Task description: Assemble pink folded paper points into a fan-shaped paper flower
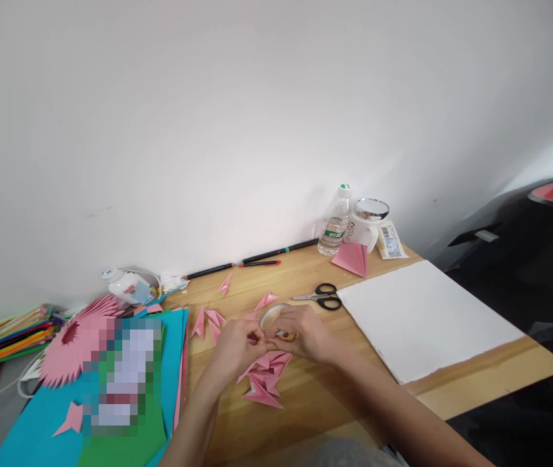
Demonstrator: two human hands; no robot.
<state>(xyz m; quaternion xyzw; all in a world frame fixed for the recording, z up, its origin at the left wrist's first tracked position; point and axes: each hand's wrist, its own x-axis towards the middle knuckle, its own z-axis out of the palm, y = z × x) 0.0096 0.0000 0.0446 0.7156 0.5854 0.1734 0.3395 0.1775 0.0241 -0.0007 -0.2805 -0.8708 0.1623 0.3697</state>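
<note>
My right hand [303, 329] is closed around a roll of tape [265, 319], whose pale ring shows on the left side of the fingers. My left hand [237, 349] is pinched right beside the roll, its fingertips close to those of the right. Whatever sits between the left fingertips is too small to make out. Below the hands lies a cluster of folded pink paper pieces [264, 383]. More folded pink pieces [200, 323] are left of the hands, and another one [267, 299] lies behind them. Black-handled scissors [328, 298] rest just beyond my right hand.
A white board [427, 324] covers the table's right side. Along the wall stand a water bottle [333, 224], a white mug [364, 230] and pens [276, 251]. At left are coloured paper sheets [28, 421], a pleated pink paper wheel [86, 337] and a white bottle [130, 287].
</note>
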